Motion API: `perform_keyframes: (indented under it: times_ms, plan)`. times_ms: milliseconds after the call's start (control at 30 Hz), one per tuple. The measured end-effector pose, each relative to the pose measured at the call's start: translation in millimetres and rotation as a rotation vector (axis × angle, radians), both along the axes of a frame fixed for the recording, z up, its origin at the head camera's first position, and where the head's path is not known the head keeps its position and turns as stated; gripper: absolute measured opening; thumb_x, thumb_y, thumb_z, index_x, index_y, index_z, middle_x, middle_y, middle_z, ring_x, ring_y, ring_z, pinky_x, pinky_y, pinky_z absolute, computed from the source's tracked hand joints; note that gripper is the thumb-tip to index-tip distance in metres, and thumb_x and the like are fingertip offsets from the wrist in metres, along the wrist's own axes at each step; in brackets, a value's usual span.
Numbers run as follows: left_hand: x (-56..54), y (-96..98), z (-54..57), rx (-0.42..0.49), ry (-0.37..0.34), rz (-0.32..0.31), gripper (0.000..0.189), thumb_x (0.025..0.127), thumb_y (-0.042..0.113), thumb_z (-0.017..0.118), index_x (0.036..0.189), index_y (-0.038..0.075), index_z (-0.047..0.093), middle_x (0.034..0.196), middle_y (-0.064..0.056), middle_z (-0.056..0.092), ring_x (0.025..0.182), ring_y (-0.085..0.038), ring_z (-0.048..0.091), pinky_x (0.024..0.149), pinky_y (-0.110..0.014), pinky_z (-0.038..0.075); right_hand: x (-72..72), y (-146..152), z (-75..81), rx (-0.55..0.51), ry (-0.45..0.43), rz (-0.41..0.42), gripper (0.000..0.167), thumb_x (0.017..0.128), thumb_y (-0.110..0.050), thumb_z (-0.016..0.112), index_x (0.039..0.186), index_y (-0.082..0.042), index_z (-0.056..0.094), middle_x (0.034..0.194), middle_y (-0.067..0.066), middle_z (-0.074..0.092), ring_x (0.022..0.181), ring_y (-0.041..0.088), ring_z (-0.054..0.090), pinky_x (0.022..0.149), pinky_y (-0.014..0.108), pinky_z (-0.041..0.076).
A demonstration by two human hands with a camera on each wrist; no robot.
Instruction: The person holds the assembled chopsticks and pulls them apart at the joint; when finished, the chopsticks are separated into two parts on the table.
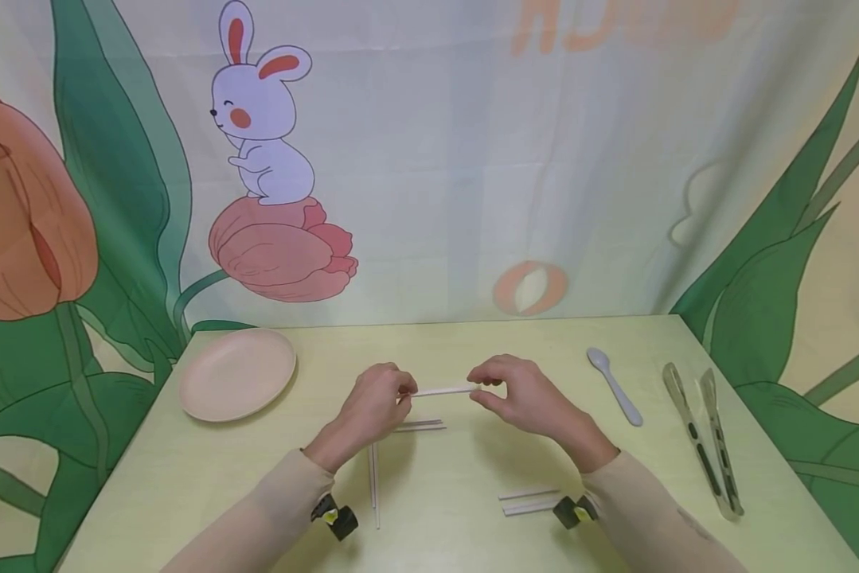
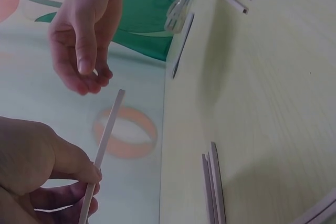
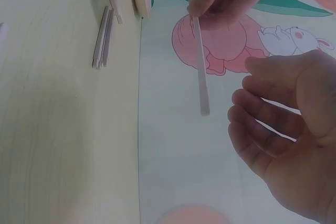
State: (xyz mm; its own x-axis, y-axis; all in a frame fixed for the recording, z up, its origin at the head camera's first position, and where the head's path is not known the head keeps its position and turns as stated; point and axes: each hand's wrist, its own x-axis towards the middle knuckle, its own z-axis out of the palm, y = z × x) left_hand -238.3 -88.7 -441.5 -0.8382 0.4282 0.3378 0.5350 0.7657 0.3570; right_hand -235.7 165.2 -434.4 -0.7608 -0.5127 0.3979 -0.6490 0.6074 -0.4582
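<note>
Left to right: one plate (image 1: 237, 376) at left, the left hand (image 1: 372, 407) pinching one stick (image 1: 443, 391) mid-frame, three groups of table sticks (image 1: 531, 508), the right hand (image 1: 529, 395) with fingers apart near its free end, one spoon (image 1: 618, 390), one pair of tongs (image 1: 693, 430) at right. Pale table (image 1: 458, 517), cartoon-printed curtain (image 1: 429, 159) behind. The held stick is thin, straight, whitish.
</note>
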Motion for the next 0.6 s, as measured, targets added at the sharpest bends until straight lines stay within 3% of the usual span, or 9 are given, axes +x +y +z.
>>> perform_keyframes:
  times_ms: [267,600]
  plan:
    - [0.9,12.4,3.0,-0.022,0.008,-0.048,0.010,0.081,0.001,0.070,0.085,0.007,0.077,0.075,0.001,0.065,0.070,-0.012,0.055,0.066,-0.028,0.045,-4.6,-7,-3.6,0.011,-0.039,0.039,0.018,0.086,-0.016,0.074,0.102,-0.009,0.071,0.097,0.004,0.071,0.086,0.020,0.063,0.077,0.036,0.054]
    - [3.2,20.9,4.1,-0.032,-0.001,-0.104,0.007,0.083,0.004,0.071,0.087,0.005,0.076,0.078,-0.001,0.066,0.071,-0.014,0.055,0.065,-0.026,0.045,-4.1,-16,-7.4,0.054,-0.074,0.063,0.018,0.087,-0.017,0.072,0.104,-0.010,0.072,0.098,0.001,0.070,0.085,0.013,0.062,0.077,0.029,0.054]
